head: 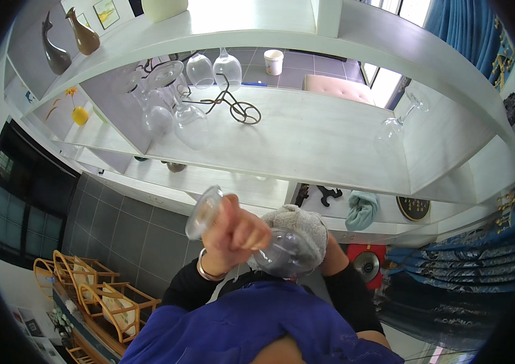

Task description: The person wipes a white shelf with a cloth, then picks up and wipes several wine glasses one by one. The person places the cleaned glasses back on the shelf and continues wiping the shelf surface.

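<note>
My left hand [239,234] is closed around the stem of a wine glass [280,255], which lies nearly level before my chest. The round foot of the glass sticks out to the left of my fist. At its bowl end, a grey cloth [300,223] wraps over the rim and far side. Most of my right hand [330,249] is hidden under that cloth; only the wrist and the edge of the hand show. The fingers of the right hand cannot be seen, but the cloth is bunched over them against the bowl.
Ahead stands a white shelf unit [312,132]. On it are a wire bicycle-shaped rack [232,102] with hanging glasses [228,68], upright wine glasses [189,123] and one glass [391,129] at right. A green cloth [362,210] hangs over the lower ledge. Rattan chairs [112,305] stand left.
</note>
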A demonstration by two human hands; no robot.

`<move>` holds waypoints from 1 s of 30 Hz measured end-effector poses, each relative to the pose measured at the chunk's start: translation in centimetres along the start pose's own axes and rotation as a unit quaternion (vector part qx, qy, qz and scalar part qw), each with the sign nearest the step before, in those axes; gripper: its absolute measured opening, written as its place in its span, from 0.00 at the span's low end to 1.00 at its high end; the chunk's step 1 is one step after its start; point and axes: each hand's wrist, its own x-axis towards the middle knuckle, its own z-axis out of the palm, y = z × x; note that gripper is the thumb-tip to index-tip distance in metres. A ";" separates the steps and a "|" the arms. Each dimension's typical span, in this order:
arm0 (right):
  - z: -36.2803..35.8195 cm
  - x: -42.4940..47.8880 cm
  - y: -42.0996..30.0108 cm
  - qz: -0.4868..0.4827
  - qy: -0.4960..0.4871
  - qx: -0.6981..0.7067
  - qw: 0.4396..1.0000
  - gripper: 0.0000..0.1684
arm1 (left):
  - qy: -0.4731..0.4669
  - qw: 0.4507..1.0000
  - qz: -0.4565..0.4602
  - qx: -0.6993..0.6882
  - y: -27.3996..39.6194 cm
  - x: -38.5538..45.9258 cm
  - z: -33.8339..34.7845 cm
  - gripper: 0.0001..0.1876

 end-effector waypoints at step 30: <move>3.7 -2.5 2.1 -0.123 0.066 -0.388 0.911 0.20 | 0.049 0.998 0.013 -0.030 3.0 4.0 -2.2 0.24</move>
